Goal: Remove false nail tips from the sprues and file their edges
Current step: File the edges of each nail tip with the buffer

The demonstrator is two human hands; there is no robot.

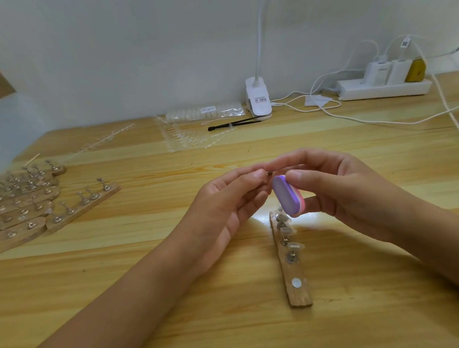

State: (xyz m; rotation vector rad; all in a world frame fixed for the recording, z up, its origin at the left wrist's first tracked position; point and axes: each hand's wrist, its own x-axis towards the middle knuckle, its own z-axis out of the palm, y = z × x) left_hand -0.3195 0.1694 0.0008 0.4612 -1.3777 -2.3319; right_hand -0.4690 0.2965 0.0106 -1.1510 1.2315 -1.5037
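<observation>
Left hand [225, 208] fingers [251, 176] pinch a tiny nail tip [268, 173] beside the purple file [286, 194] gripped by the right hand [343, 191] — a loose pinch could let filing flick it away.

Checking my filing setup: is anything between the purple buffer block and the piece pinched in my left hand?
Nothing visible does. The buffer block, held by the right hand, sits right beside the small, mostly hidden piece pinched by the left hand.

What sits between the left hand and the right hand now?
Head view: a purple-and-pink buffer block, pinched by the right hand. The left hand pinches a small item near its upper end, too small to identify.
</observation>
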